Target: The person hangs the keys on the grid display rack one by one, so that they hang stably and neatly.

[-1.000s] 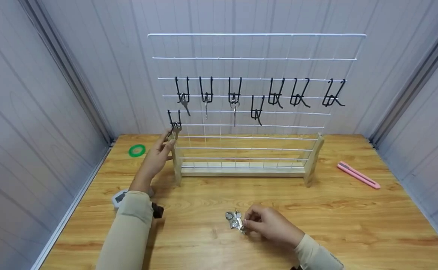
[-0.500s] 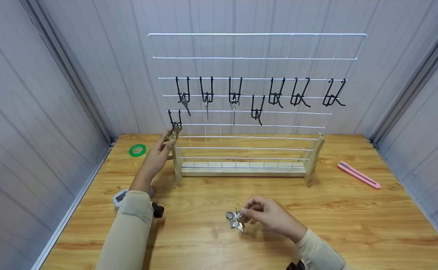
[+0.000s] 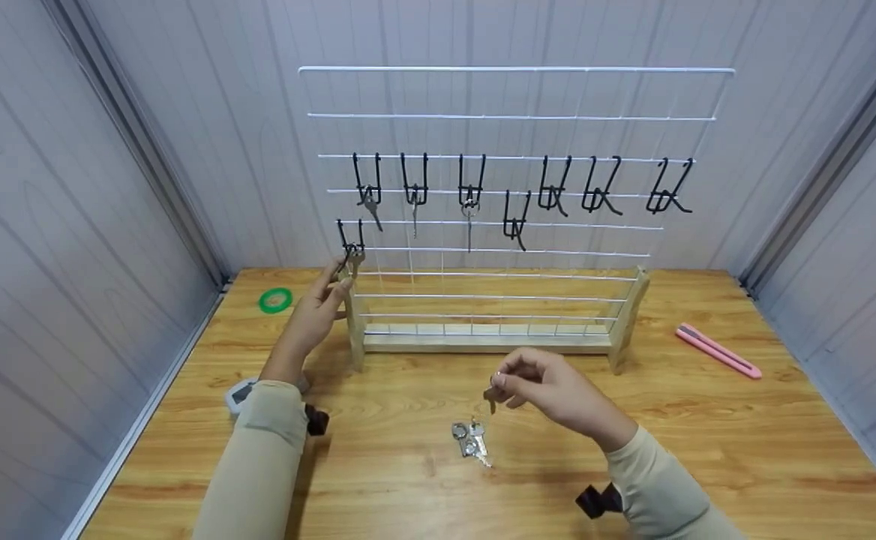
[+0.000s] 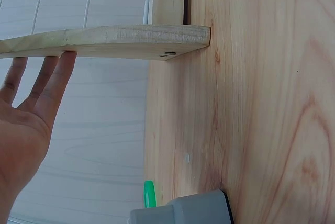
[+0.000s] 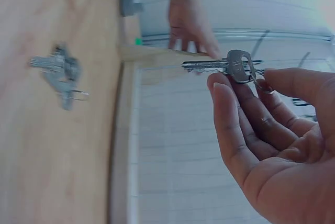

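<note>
1. Right hand (image 3: 550, 390) pinches one key (image 5: 230, 67) by its bow, lifted above the key pile (image 3: 470, 439) near the bench's (image 3: 708, 450) front-middle.
2. Left hand (image 3: 316, 311) is released, fingers straight, touching the rack's (image 3: 498, 225) left wooden post (image 4: 104, 41) at the bench's back-left.
3. My read: the step is carrying the key up to a free hook (image 3: 514, 221).
4. To do it well: keep the pinch on the bow so the hole stays clear, turn the hole square to the hook tip, keep the left hand bracing the post so the grid doesn't rock.
5. Free hooks look to be the low middle one and the three on the right.
6. Hard to see: the key is a speck in the head view; hook tips are thin against the grid; whether a ring is on the key is unclear.
7. A grey object by the left sleeve is half hidden.
</note>
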Demonstrator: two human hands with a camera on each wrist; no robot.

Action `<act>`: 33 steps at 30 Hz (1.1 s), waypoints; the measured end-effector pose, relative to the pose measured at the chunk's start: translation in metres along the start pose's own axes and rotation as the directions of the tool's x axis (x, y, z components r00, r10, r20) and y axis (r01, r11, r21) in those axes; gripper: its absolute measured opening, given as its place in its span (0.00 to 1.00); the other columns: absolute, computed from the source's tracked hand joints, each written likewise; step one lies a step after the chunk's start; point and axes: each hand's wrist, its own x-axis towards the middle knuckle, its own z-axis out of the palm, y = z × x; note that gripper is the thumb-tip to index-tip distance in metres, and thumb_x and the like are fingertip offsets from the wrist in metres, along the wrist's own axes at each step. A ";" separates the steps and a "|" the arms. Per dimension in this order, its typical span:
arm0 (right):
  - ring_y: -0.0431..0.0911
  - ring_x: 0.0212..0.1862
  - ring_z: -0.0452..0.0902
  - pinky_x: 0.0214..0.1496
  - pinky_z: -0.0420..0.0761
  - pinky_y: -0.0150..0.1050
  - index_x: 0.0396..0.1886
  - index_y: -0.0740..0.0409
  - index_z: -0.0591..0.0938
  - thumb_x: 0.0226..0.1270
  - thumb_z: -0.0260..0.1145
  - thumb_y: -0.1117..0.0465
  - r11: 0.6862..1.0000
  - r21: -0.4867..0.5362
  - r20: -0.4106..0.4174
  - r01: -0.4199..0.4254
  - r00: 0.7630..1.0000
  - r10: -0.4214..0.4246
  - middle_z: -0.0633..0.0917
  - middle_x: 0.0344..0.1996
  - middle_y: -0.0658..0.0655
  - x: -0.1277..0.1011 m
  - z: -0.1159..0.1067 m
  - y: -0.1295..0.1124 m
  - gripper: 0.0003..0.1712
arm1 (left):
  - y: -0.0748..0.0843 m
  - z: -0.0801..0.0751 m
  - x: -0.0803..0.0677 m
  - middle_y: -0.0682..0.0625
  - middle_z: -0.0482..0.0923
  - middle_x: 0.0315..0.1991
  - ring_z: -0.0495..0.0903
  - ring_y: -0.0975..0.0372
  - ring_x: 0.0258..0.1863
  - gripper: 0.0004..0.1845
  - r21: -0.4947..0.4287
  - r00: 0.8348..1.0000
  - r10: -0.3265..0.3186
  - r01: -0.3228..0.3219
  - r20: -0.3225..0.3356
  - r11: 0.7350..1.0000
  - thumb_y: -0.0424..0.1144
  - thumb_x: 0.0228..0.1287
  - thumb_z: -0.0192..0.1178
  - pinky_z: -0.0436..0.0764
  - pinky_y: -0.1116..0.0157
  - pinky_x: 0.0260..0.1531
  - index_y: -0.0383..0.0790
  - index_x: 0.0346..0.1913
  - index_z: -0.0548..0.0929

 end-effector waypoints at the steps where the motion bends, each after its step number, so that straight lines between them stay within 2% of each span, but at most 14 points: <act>1: 0.49 0.48 0.91 0.50 0.93 0.39 0.52 0.66 0.82 0.82 0.65 0.59 1.000 -0.006 -0.007 0.009 1.000 -0.010 0.91 0.47 0.66 0.001 -0.002 -0.004 0.13 | 0.000 0.000 0.000 0.33 0.55 0.82 0.68 0.40 0.78 0.35 0.000 1.000 0.000 0.000 0.000 1.000 0.52 0.87 0.50 0.81 0.40 0.71 0.53 0.88 0.52; 7: 0.47 0.47 0.91 0.49 0.93 0.38 0.53 0.65 0.84 0.83 0.63 0.57 0.998 -0.038 -0.072 0.048 0.996 -0.050 0.92 0.47 0.65 0.004 -0.014 -0.029 0.14 | 0.001 -0.001 -0.001 0.34 0.54 0.82 0.68 0.40 0.78 0.35 0.005 1.000 -0.003 0.003 -0.002 1.000 0.52 0.87 0.49 0.81 0.39 0.71 0.53 0.88 0.53; 12: 0.45 0.44 0.92 0.47 0.94 0.38 0.54 0.63 0.86 0.83 0.64 0.58 0.995 -0.030 -0.192 0.090 0.977 -0.094 0.92 0.45 0.64 0.008 -0.019 -0.048 0.13 | 0.000 -0.001 -0.001 0.33 0.54 0.82 0.68 0.40 0.78 0.35 0.005 1.000 0.002 -0.002 -0.005 1.000 0.51 0.87 0.49 0.81 0.39 0.70 0.52 0.88 0.53; 15: 0.44 0.41 0.91 0.44 0.94 0.39 0.54 0.63 0.87 0.82 0.65 0.61 0.989 -0.020 -0.292 0.148 0.945 -0.147 0.92 0.43 0.64 0.010 -0.019 -0.057 0.12 | 0.000 -0.001 -0.002 0.33 0.55 0.82 0.69 0.40 0.77 0.34 0.007 1.000 0.009 -0.008 -0.008 1.000 0.51 0.87 0.49 0.82 0.39 0.70 0.52 0.88 0.52; 18: 0.45 0.39 0.91 0.42 0.95 0.41 0.54 0.62 0.88 0.81 0.66 0.63 0.979 -0.021 -0.396 0.203 0.898 -0.194 0.92 0.41 0.63 0.014 -0.019 -0.064 0.10 | 0.000 -0.001 -0.002 0.32 0.55 0.82 0.70 0.39 0.77 0.34 0.003 1.000 0.008 -0.008 -0.013 1.000 0.50 0.87 0.48 0.82 0.39 0.69 0.51 0.88 0.53; 24: 0.47 0.37 0.90 0.40 0.94 0.41 0.56 0.55 0.88 0.82 0.66 0.61 0.960 -0.049 -0.515 0.275 0.817 -0.260 0.91 0.40 0.59 0.022 -0.023 -0.075 0.11 | 0.000 -0.001 -0.001 0.32 0.54 0.83 0.68 0.38 0.78 0.36 0.001 1.000 0.002 -0.002 -0.005 1.000 0.53 0.87 0.48 0.81 0.39 0.70 0.50 0.88 0.51; 29: 0.46 0.35 0.90 0.38 0.94 0.41 0.58 0.53 0.89 0.81 0.66 0.60 0.948 -0.057 -0.564 0.313 0.773 -0.289 0.91 0.39 0.56 0.032 -0.030 -0.077 0.12 | 0.000 -0.001 -0.001 0.33 0.55 0.83 0.66 0.38 0.80 0.34 0.003 1.000 0.005 -0.005 -0.004 1.000 0.53 0.87 0.49 0.80 0.38 0.71 0.55 0.88 0.53; 33: 0.45 0.34 0.89 0.37 0.94 0.40 0.61 0.55 0.88 0.81 0.66 0.60 0.945 -0.047 -0.585 0.324 0.758 -0.289 0.91 0.38 0.57 0.041 -0.033 -0.075 0.15 | 0.001 0.000 -0.003 0.34 0.56 0.83 0.67 0.40 0.79 0.34 0.001 1.000 0.009 -0.009 -0.003 1.000 0.52 0.87 0.49 0.81 0.39 0.71 0.54 0.88 0.53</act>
